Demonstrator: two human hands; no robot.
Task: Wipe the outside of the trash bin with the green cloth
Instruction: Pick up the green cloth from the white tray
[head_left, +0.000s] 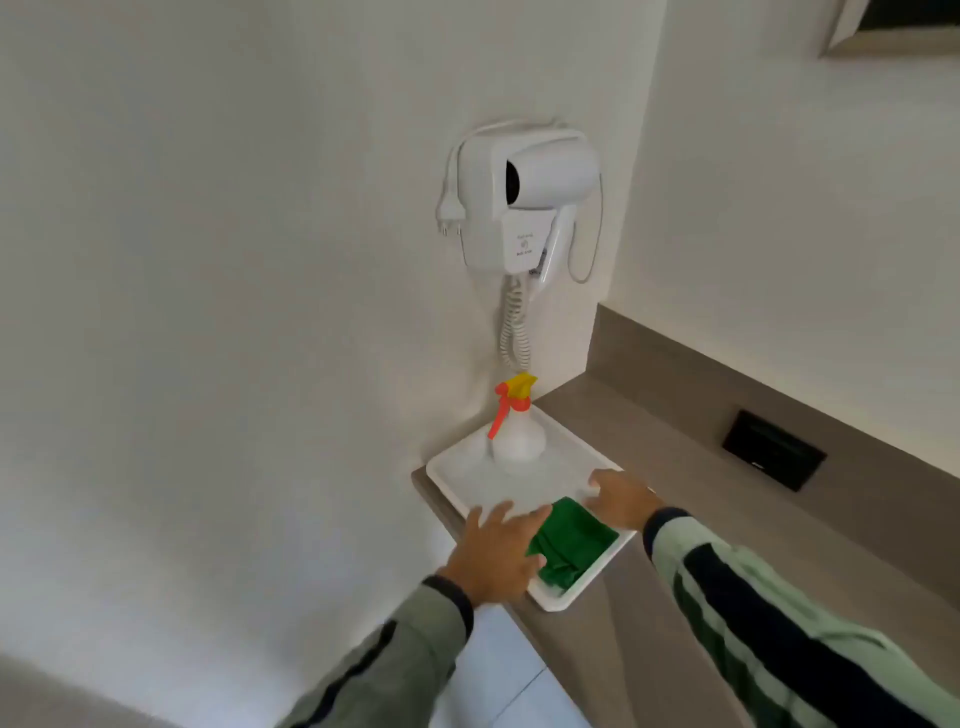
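walls (234, 208): white | countertop (649, 447): grey-brown | hair dryer (524, 202): wall-mounted

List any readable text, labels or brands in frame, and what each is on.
Nothing legible.
Hair dryer holder: small orange print and a round symbol, too blurred to read.
Black wall panel: a faint pale mark at its lower edge, too small to read.
Spray bottle, tray, green cloth: no text visible.
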